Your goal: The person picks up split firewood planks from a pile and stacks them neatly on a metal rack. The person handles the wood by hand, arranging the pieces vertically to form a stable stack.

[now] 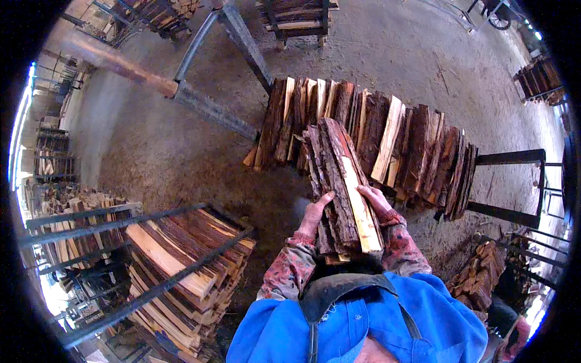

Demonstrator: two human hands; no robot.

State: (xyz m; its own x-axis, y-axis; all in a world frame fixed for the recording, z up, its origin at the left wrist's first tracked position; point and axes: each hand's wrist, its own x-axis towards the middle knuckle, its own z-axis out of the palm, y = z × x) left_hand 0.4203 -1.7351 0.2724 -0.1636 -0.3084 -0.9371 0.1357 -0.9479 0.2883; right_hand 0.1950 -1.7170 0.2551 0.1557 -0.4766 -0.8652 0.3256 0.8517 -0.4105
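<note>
My left hand [314,216] and my right hand [376,199] grip an armful of split firewood [340,187] from both sides, in front of my chest. The pieces lie side by side lengthwise, with rough brown bark and one pale split face on the right. Both thumbs rest on top; the other fingers are largely hidden beneath and beside the wood. Just beyond, a row of upright-packed split firewood [387,139] fills a metal rack [508,157]. The far end of my armful overlaps this row in view; whether they touch, I cannot tell.
Another rack of stacked firewood [187,260] stands at lower left, crossed by a dark metal bar [157,290]. Angled steel beams [218,115] rise at upper left. More firewood [478,275] sits at lower right, and a loaded rack [296,18] stands on the dirt floor [387,54] farther off.
</note>
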